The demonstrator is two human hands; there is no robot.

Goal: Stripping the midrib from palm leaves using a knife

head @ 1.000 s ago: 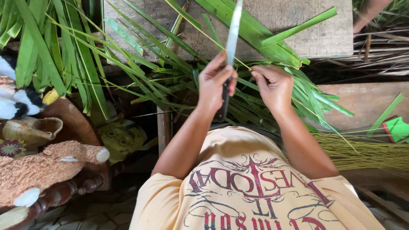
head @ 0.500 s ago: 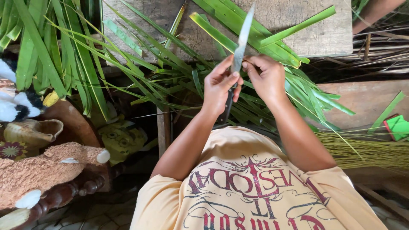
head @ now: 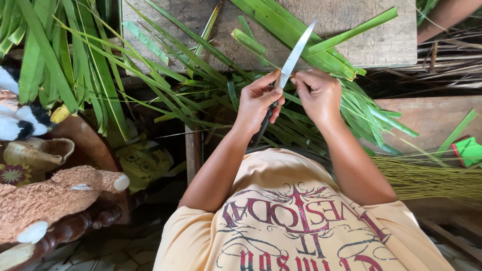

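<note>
Stripping a palm leaf with one knife

Our left hand [head: 257, 103] grips the dark-handled knife [head: 292, 54], its flat steel blade angled up; our right hand [head: 317, 93] pinches a long green leaf strip [head: 249, 42] above the rough wooden board [head: 386, 42].

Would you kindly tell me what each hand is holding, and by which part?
The left hand grips a knife by its dark handle, blade pointing up and away. The right hand pinches a thin leaf strip beside the blade.
</note>
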